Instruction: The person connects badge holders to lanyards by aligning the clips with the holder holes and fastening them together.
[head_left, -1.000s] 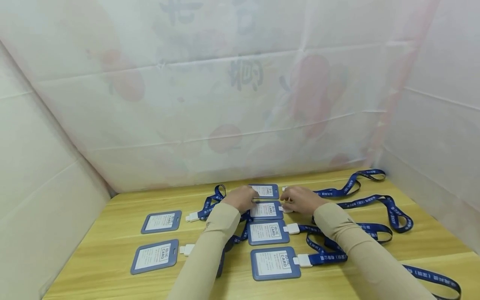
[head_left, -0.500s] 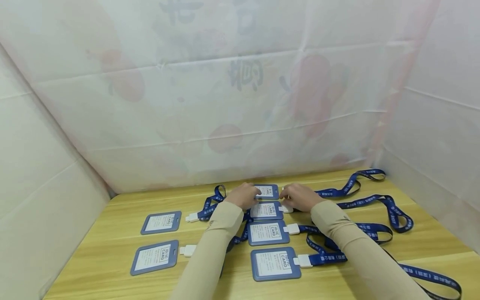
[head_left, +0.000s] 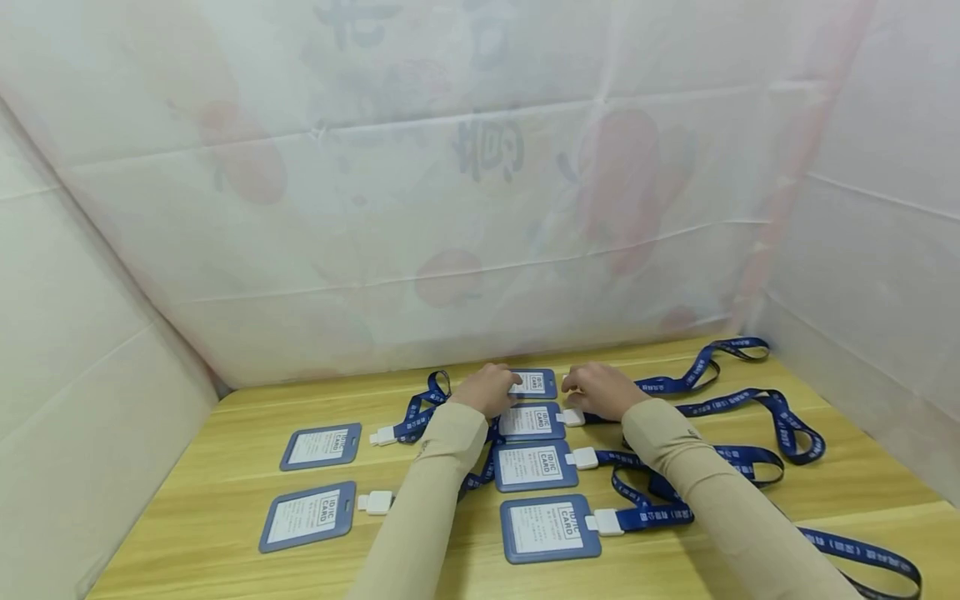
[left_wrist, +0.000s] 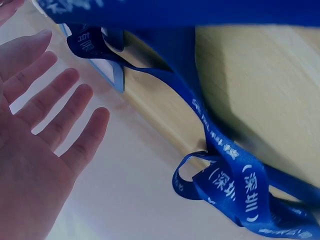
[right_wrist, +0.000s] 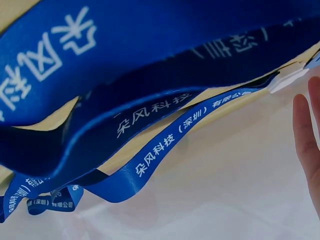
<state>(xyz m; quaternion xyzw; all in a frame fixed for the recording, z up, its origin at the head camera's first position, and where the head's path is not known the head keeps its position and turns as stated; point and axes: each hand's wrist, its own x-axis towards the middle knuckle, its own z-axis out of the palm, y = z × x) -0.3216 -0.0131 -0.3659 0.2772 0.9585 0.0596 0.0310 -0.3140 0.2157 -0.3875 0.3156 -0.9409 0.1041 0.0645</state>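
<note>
My left hand [head_left: 486, 390] is at the left edge of the farthest blue card holder [head_left: 536, 383]. Its fingers [left_wrist: 82, 142] look straight and spread in the left wrist view. Across from it, my right hand [head_left: 603, 392] is at the holder's slotted end, above the white clip [head_left: 572, 417] of the second holder [head_left: 531, 422]. Two straight fingers [right_wrist: 306, 135] of that hand show in the right wrist view, near a white lanyard clip [right_wrist: 289, 81]; its thumb is hidden there. Blue printed lanyards [right_wrist: 170, 142] run beside both hands.
Nearer on the wooden table lie two more holders with clips, a third-row holder [head_left: 536, 465] and a front holder [head_left: 551, 528]. Two detached holders, one at back [head_left: 321, 447] and one in front [head_left: 307, 517], lie left beside lanyard clips [head_left: 382, 436]. White sheets [head_left: 465, 208] surround the table.
My right hand has drawn slightly up and away from the second holder's clip, which shows more fully. My left hand has shifted slightly right and back, then stays nearly still.
</note>
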